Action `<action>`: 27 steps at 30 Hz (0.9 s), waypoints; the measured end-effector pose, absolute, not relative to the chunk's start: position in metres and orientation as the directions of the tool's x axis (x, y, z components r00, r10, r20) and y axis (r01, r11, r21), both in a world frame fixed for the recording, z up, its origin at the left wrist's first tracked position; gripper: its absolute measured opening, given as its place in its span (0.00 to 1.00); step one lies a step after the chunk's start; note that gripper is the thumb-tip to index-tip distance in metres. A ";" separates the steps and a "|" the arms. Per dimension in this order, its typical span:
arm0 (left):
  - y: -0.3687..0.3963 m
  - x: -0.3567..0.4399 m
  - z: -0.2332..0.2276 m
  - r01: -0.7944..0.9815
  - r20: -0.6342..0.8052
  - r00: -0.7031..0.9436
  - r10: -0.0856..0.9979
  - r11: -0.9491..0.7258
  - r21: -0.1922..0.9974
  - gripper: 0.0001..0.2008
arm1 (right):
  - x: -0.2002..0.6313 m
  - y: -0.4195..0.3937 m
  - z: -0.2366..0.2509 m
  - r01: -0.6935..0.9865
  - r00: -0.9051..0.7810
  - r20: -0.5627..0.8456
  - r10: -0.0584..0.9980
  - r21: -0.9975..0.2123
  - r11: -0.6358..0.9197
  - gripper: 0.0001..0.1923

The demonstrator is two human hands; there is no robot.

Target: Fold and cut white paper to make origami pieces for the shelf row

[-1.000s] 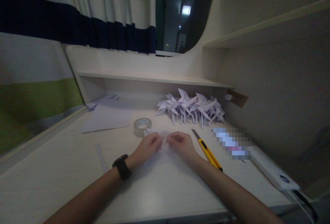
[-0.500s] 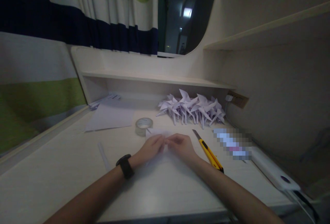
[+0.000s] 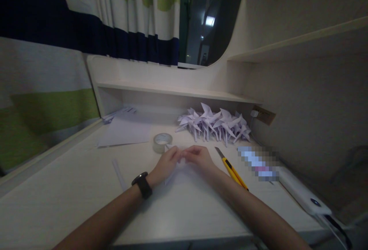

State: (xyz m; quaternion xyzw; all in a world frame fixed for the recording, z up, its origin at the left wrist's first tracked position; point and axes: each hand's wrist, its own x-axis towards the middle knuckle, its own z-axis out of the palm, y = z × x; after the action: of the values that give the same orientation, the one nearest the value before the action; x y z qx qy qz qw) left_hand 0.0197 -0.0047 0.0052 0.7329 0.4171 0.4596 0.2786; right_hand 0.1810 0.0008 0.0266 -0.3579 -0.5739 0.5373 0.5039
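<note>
My left hand (image 3: 166,164) and my right hand (image 3: 198,158) meet fingertip to fingertip over a small white sheet of paper (image 3: 184,174) lying on the desk (image 3: 71,200). Both pinch or press the paper's far edge, and most of the sheet is hidden under them. A black watch (image 3: 142,185) sits on my left wrist. A roll of clear tape (image 3: 162,142) stands just beyond my left hand. A yellow utility knife (image 3: 231,167) lies right of my right hand, blade out.
A pile of folded white paper cranes (image 3: 214,124) fills the back right under a low shelf (image 3: 172,89). Loose sheets (image 3: 125,133) lie at back left, a paper strip (image 3: 119,173) left of my wrist. A white power bank (image 3: 303,194) with cable rests at right.
My hands have drawn closer together over the paper, fingertips now touching. The view has shifted slightly, so everything sits a bit more to the right and lower.
</note>
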 end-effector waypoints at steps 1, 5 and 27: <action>-0.004 0.019 0.005 0.355 0.434 0.229 0.871 -0.490 0.796 0.17 | 0.182 0.001 0.027 -0.108 -0.226 0.206 0.952 -0.977 0.185 0.13; 0.001 0.019 0.004 0.390 0.386 0.191 0.902 -0.431 0.814 0.22 | 0.186 0.001 0.022 -0.044 -0.155 0.245 0.957 -0.969 0.241 0.13; -0.023 0.026 0.017 0.527 0.487 0.247 0.837 -0.538 0.658 0.15 | 0.188 -0.011 0.025 -0.119 -0.205 0.229 0.952 -0.971 0.208 0.13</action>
State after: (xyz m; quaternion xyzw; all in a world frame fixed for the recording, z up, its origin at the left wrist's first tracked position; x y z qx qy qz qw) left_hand 0.0257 -0.0229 0.0174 0.7681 0.4440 0.4234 0.1834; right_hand 0.1880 -0.0107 0.0251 -0.3593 -0.5793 0.5167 0.5181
